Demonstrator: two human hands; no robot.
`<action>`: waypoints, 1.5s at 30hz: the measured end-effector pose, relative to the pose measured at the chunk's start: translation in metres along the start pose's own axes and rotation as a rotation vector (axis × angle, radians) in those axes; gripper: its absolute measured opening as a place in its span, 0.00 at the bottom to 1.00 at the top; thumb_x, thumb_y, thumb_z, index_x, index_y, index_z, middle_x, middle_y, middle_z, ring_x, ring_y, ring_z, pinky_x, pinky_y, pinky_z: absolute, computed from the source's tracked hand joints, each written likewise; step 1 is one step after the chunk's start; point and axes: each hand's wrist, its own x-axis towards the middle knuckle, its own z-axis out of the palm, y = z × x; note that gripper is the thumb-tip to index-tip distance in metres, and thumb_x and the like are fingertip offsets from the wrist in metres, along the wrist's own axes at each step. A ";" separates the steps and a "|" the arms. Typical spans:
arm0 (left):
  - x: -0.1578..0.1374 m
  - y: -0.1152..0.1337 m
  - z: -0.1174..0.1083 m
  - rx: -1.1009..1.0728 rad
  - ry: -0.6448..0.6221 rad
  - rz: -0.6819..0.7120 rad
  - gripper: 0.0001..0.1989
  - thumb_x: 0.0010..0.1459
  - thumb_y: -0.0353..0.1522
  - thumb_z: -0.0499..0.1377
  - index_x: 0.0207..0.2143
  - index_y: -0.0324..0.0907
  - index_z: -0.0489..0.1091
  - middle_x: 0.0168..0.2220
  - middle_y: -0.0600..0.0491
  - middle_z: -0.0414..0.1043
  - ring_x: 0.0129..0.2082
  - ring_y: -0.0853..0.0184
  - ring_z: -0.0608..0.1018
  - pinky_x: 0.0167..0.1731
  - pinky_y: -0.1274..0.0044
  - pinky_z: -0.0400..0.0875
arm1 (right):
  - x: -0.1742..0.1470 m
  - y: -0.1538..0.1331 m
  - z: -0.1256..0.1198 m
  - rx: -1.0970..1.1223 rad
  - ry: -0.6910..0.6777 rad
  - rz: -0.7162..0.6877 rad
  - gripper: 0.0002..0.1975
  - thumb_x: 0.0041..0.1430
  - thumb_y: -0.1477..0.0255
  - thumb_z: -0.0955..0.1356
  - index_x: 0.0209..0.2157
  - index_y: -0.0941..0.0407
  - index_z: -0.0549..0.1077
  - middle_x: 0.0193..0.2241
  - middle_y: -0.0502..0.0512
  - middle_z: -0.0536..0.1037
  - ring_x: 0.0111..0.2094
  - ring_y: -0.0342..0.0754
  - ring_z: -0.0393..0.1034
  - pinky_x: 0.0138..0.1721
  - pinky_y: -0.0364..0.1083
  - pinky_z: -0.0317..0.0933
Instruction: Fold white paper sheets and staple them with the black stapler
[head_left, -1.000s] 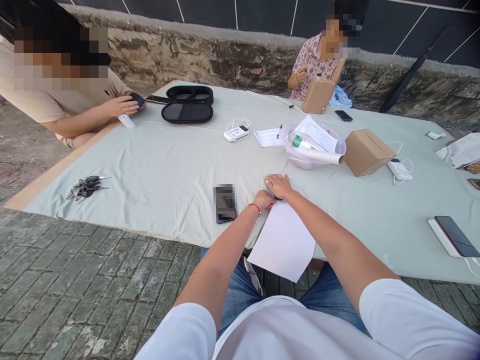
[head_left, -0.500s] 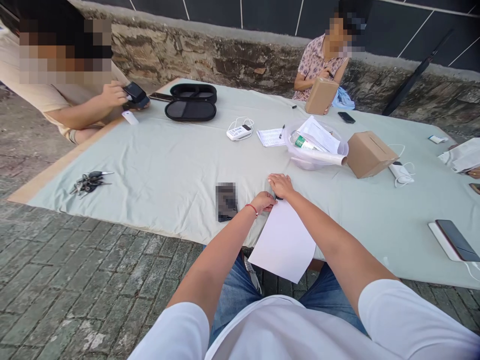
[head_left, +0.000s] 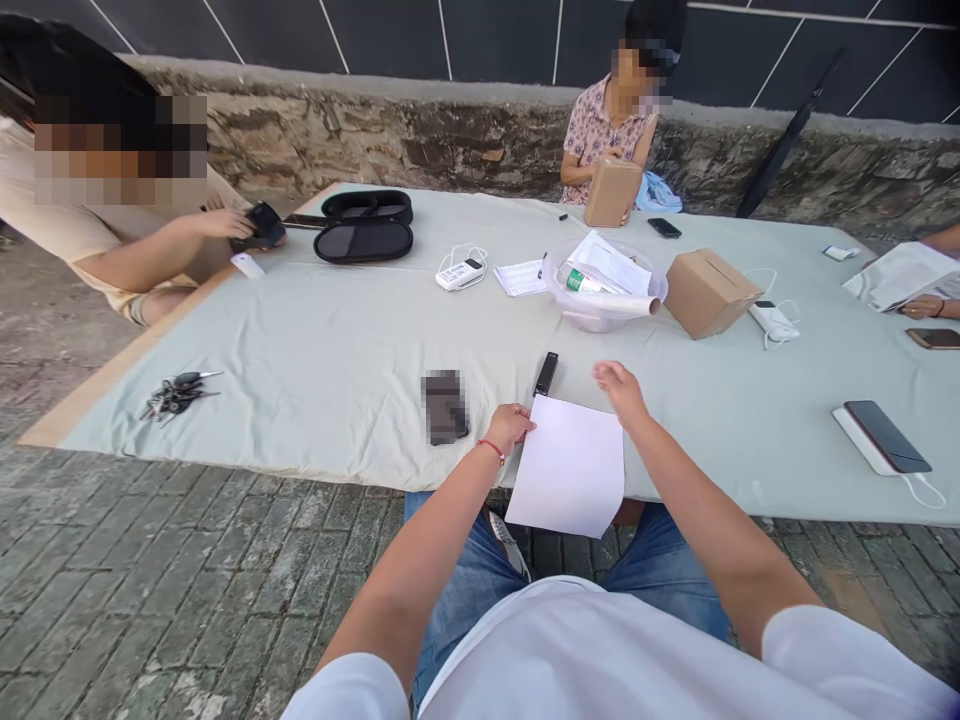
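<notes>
White paper lies at the table's near edge and hangs partly over it toward my lap. My left hand pinches its upper left edge, fingers closed on the sheet. Just beyond that corner is a black stapler, its near end touching or overlapping the paper. My right hand is raised off the stapler, beyond the paper's upper right corner, fingers apart and nothing in them. To the left of my left hand lies a dark, blurred-out flat object.
Beyond my hands stand a clear plastic bowl of papers and a cardboard box. Keys lie at left, an open black case farther back, a phone on a white block at right. Other people sit around the table.
My right hand has lifted off the stapler and moved right, uncovering it. My left hand keeps hold of the paper's edge, which has turned slightly. The view has shifted a little.
</notes>
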 end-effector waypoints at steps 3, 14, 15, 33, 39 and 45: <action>-0.009 -0.013 -0.003 -0.068 0.012 0.005 0.13 0.40 0.19 0.66 0.25 0.39 0.67 0.21 0.56 0.69 0.25 0.68 0.75 0.30 0.76 0.71 | -0.089 0.045 -0.063 0.257 -0.129 0.192 0.21 0.59 0.52 0.66 0.38 0.54 0.77 0.43 0.61 0.79 0.41 0.52 0.75 0.45 0.52 0.70; -0.015 -0.021 0.001 -0.170 0.028 0.002 0.16 0.34 0.20 0.70 0.26 0.39 0.69 0.22 0.54 0.73 0.24 0.69 0.76 0.29 0.76 0.71 | -0.229 0.125 -0.046 0.451 -0.158 0.392 0.30 0.45 0.58 0.78 0.49 0.51 0.74 0.57 0.59 0.73 0.60 0.55 0.64 0.62 0.55 0.55; -0.018 -0.022 0.003 -0.184 0.029 -0.006 0.17 0.34 0.20 0.70 0.27 0.39 0.69 0.22 0.55 0.73 0.23 0.70 0.75 0.28 0.77 0.70 | -0.225 0.124 -0.032 0.526 -0.142 0.375 0.29 0.44 0.58 0.78 0.48 0.53 0.74 0.54 0.59 0.76 0.57 0.55 0.68 0.59 0.55 0.58; -0.088 -0.084 0.018 -0.321 -0.371 -0.038 0.24 0.36 0.35 0.75 0.37 0.34 0.76 0.33 0.43 0.81 0.32 0.58 0.81 0.38 0.67 0.76 | -0.225 0.123 -0.033 0.931 0.126 0.564 0.17 0.44 0.59 0.78 0.29 0.55 0.76 0.29 0.48 0.81 0.28 0.43 0.73 0.32 0.43 0.66; -0.082 -0.090 0.021 -0.439 -0.221 -0.055 0.23 0.40 0.40 0.74 0.37 0.36 0.76 0.37 0.42 0.81 0.38 0.53 0.82 0.41 0.64 0.77 | -0.229 0.125 -0.032 0.763 0.103 0.496 0.22 0.45 0.61 0.77 0.42 0.55 0.78 0.40 0.55 0.83 0.39 0.52 0.77 0.43 0.49 0.71; -0.081 -0.095 0.011 -0.501 -0.262 -0.068 0.19 0.46 0.41 0.70 0.38 0.38 0.76 0.39 0.41 0.81 0.49 0.49 0.79 0.50 0.62 0.74 | -0.221 0.142 -0.084 0.684 0.386 0.477 0.20 0.44 0.65 0.77 0.41 0.53 0.78 0.37 0.53 0.83 0.36 0.51 0.78 0.38 0.47 0.75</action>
